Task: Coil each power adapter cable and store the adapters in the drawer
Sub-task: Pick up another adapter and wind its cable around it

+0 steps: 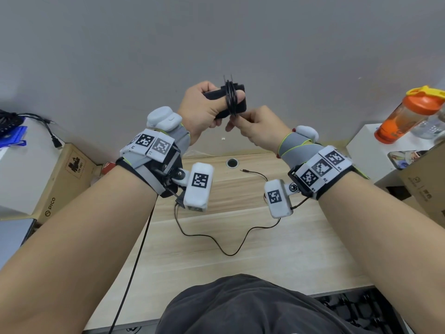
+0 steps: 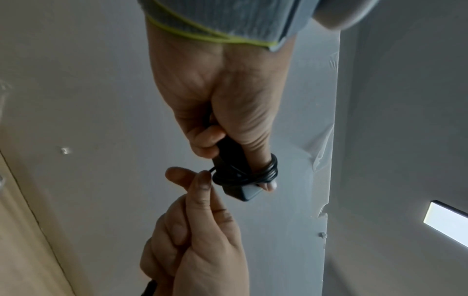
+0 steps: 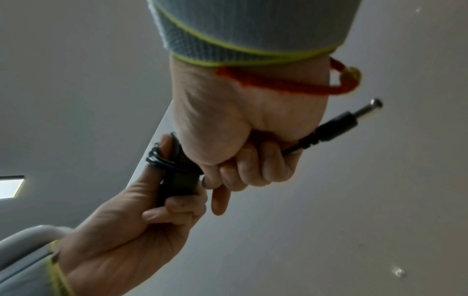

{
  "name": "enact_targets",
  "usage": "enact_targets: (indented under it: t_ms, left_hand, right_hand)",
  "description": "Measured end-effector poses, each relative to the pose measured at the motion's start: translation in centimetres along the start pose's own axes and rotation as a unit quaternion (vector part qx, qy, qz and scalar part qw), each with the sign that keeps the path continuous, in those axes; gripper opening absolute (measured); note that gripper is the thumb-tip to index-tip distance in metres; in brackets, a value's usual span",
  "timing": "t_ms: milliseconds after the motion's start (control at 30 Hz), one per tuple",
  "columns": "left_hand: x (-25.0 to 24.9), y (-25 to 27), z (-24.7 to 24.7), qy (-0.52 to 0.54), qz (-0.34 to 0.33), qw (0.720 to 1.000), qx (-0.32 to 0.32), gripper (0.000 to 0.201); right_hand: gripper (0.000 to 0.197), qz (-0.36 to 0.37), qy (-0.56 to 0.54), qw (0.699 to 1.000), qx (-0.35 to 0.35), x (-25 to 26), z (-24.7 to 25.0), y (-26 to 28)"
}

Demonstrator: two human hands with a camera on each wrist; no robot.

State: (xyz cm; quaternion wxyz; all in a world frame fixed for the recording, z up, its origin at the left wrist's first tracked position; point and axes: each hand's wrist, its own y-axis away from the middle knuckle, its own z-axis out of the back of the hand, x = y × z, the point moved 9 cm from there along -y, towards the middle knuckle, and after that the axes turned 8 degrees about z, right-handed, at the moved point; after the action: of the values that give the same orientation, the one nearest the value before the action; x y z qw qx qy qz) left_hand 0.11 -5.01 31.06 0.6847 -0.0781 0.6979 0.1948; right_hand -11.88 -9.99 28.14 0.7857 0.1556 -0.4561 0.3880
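My left hand [image 1: 201, 108] holds a black power adapter [image 1: 237, 102] up in front of the wall. Its thin black cable [image 2: 255, 173] is coiled around the adapter body and my left thumb. My right hand [image 1: 250, 124] pinches the cable's loose end beside the coil, and the barrel plug [image 3: 354, 120] sticks out past its curled fingers. A second black cable [image 1: 228, 253] lies uncoiled on the wooden desk [image 1: 301, 256], its plug [image 1: 243, 170] near the back edge. That cable's adapter is mostly hidden behind my left wrist camera. No drawer shows.
A cardboard box [image 1: 65, 179] stands at the left and another [image 1: 426, 189] at the right. An orange shaker bottle [image 1: 407, 114] sits on a white stand. A cable hole [image 1: 232, 163] is at the desk's back edge, and a keyboard [image 1: 361, 312] lies low right.
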Motion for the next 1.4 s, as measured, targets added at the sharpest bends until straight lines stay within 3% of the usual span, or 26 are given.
enact_targets:
  t_ms: [200, 433, 600, 767, 900, 1067, 1233, 1400]
  left_hand:
    - [0.8, -0.4, 2.4, -0.043, 0.022, 0.994, -0.099, 0.048]
    - [1.2, 0.0, 2.0, -0.102, 0.020, 0.992, -0.067, 0.042]
    - [1.4, 0.1, 0.9, -0.104, 0.041, 0.994, -0.015, 0.021]
    - [2.2, -0.1, 0.7, -0.041, 0.082, 0.996, 0.018, 0.028]
    - [2.1, -0.1, 0.6, -0.012, 0.093, 0.995, 0.029, 0.030]
    - [2.0, -0.3, 1.8, -0.043, 0.065, 0.995, -0.062, 0.035]
    - [1.2, -0.3, 1.4, -0.132, 0.010, 0.988, -0.076, 0.023]
    - [0.7, 0.0, 1.3, -0.211, -0.013, 0.972, -0.100, 0.029]
  right_hand:
    - [0.025, 0.018, 0.057, 0.997, 0.037, 1.6, -1.0, 0.7]
    - [0.020, 0.015, 0.031, 0.999, -0.005, 3.0, 1.1, 0.6]
    - [0.010, 0.015, -0.111, 0.993, -0.034, 3.3, 2.0, 0.5]
    - [0.011, 0.023, -0.284, 0.958, -0.035, 3.2, 1.8, 0.7]
    - [0.013, 0.027, -0.330, 0.943, -0.029, 3.0, 1.6, 1.0]
    - [0.005, 0.042, -0.264, 0.962, -0.055, 2.8, 1.4, 0.9]
    - [0.010, 0.078, -0.168, 0.980, -0.075, 3.5, 1.4, 0.5]
    - [0.017, 0.038, -0.094, 0.989, -0.105, 2.4, 2.3, -0.1]
